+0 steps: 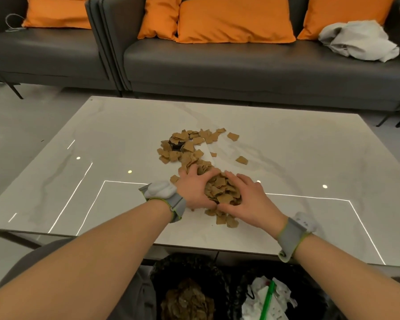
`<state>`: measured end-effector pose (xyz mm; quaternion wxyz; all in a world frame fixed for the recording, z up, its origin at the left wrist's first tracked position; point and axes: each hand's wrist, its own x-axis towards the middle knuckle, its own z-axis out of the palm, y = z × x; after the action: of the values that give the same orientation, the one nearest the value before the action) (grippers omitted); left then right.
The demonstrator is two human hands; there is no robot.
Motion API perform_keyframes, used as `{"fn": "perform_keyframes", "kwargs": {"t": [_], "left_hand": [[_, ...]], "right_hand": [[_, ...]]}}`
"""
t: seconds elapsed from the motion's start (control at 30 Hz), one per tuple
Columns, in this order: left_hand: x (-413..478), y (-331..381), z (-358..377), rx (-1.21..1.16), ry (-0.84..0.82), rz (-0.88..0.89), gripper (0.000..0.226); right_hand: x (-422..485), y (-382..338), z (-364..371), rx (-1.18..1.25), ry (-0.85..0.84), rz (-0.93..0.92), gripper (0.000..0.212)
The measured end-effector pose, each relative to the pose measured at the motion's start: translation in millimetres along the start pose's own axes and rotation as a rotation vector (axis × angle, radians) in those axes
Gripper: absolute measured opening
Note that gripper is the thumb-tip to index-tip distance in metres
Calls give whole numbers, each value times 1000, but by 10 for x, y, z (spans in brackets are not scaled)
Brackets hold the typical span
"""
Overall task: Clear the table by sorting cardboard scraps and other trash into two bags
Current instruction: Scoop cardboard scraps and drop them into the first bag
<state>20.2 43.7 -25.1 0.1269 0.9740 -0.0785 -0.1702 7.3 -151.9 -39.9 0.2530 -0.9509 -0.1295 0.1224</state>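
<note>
Both hands are down on the table [310,158], cupped round a heap of cardboard scraps [222,190] just inside the table's near edge. The left hand [194,189] has its fingers spread and curled into the heap, with the fingertips buried among the pieces. The right hand [247,199] curves over the other side with its fingers close together, and its tips are hidden in the pile too. The thumbs nearly meet on the near side of the heap. Toward the middle of the table lies a looser spread of scraps [189,146]. Half-buried in it is a dark round object [177,144], too covered to say what it is. A pale flat sheet [209,153] shows from under the pieces, its outline mostly hidden. A few single scraps lie apart toward the table's right side. Below the table's near edge two black bags stand open, both cut off by the bottom of the view. The left bag [171,269] holds brown scraps, and the right bag [293,273] holds crumpled white paper and a green straw [267,301]. A grey wristband [177,204] sits on each wrist, and the white blocks on them are too blurred to make out. Beyond the table's far edge stands a dark sofa [240,65] with orange cushions [233,19] and a crumpled grey cloth [358,40].
</note>
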Motion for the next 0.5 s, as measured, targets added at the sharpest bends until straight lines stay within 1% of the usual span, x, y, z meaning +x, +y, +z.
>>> {"fn": "perform_keyframes", "kwargs": {"t": [0.1,0.23,0.37,0.5], "left_hand": [[27,61,105,-6,61,26,83],[60,45,174,-68,93,57,67],[47,63,210,-187,121,112,49],[26,73,161,-261,165,136,42]], "right_hand": [[-6,53,39,-71,36,-56,92],[0,115,32,-25,64,-76,78],[35,79,47,35,92,-67,61],[45,97,51,72,128,-40,42]]}}
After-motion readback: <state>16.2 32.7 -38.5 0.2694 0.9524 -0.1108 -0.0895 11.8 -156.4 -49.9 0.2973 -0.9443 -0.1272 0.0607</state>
